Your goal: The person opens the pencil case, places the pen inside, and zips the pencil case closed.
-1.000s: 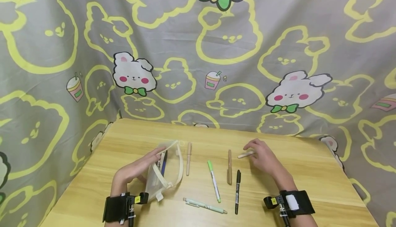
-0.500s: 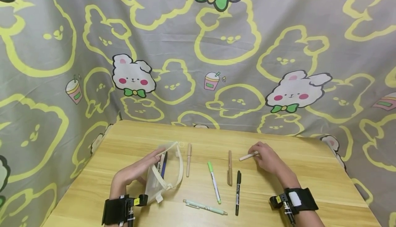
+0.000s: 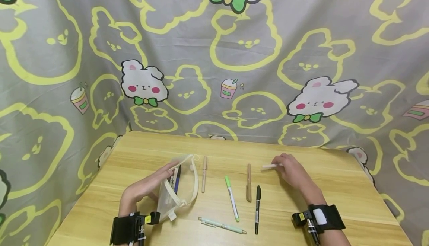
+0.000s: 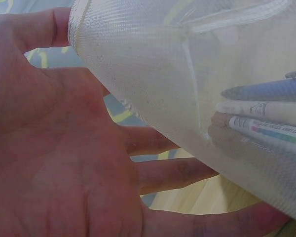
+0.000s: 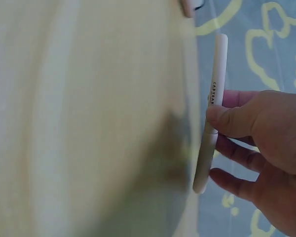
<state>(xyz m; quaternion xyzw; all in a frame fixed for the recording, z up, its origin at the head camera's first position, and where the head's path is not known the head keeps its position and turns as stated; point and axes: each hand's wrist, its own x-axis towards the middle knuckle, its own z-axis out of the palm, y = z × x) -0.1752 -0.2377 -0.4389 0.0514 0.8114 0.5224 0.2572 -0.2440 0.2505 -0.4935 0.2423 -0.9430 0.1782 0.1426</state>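
My left hand (image 3: 151, 181) holds a translucent zip pencil pouch (image 4: 138, 59) by its left side, the mouth spread toward the right in the head view. Several pens lie inside, among them a blue pen (image 4: 271, 91); the pouch wall blurs them. In the left wrist view the fingers reach behind the pouch wall. At the right, my right hand (image 3: 289, 169) pinches a cream capped pen (image 5: 217, 74) between thumb and fingers, with dark lettering on its barrel. That pen is held above the table and points leftward in the head view.
On the wooden table (image 3: 352, 186) lie a beige pen (image 3: 204, 175), a green-capped marker (image 3: 232, 199), a brown pen (image 3: 248, 182), a black double-ended marker (image 3: 257, 208) and a mint pen (image 3: 222, 225). A patterned grey curtain (image 3: 187, 45) stands behind the table.
My right hand has drawn slightly to the right, and the cream pen has turned in its fingers. My left hand and the pouch stay almost still.
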